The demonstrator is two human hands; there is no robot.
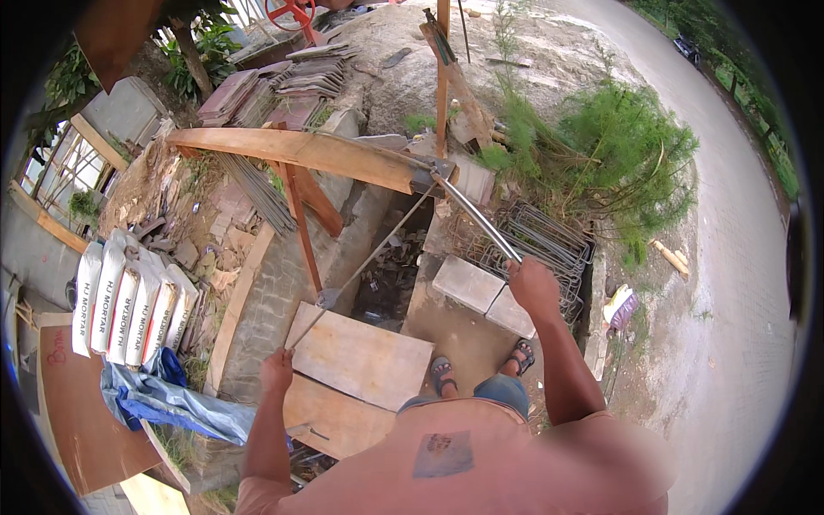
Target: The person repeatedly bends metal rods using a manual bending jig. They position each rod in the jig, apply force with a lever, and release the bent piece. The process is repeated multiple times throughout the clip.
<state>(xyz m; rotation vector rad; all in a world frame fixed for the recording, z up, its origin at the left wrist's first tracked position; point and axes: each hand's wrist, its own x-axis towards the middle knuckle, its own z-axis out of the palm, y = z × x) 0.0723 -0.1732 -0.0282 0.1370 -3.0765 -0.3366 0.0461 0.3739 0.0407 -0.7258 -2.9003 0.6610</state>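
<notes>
My left hand [276, 371] is closed around the lower end of a thin metal rod [369, 262]. The rod slants up and right to a dark metal plate [427, 178] on the end of a raised wooden beam [300, 148]. In my right hand [534, 287] I grip a long silvery steel bar handle [481, 221]. Its head meets the rod at the plate; the exact contact is too small to make out. A stack of bent rebar frames [549, 249] lies near my right hand.
Below the beam is an open trench [386, 283] with rubble. Plywood boards [360, 356] lie left of my feet, a small metal tool [309, 430] on one. Pale blocks [468, 283] sit ahead. White bags [129, 300] stand left; a green bush [627, 146] and road [730, 257] are right.
</notes>
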